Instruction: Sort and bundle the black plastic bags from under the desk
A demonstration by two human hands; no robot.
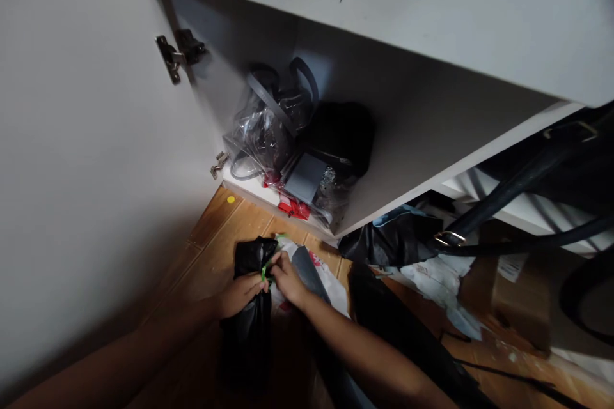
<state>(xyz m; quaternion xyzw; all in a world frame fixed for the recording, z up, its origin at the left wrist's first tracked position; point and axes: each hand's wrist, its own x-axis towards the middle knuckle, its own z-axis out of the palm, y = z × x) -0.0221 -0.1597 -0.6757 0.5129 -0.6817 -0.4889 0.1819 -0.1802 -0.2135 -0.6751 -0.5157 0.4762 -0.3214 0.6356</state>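
Observation:
A black bundle [252,316], soft and shiny like a plastic bag or folded fabric, lies on the wooden floor below the cabinet opening. A thin green strip [263,272] runs across its middle. My left hand [244,291] pinches the strip from the left, over the bundle. Close beside it, my right hand [286,276] has its fingers curled at the strip's right side; its fingertips are partly hidden. Under my right forearm lie a dark grey flat piece [311,275] and a white plastic bag [336,281] with red print.
A white cabinet door [96,108] stands open on the left. Inside the cabinet are a clear plastic bag [259,131], a grey box [303,177] and a black bag [345,134]. A black strapped bag [508,192], a cardboard box [522,294] and a yellow cap [231,199] are nearby.

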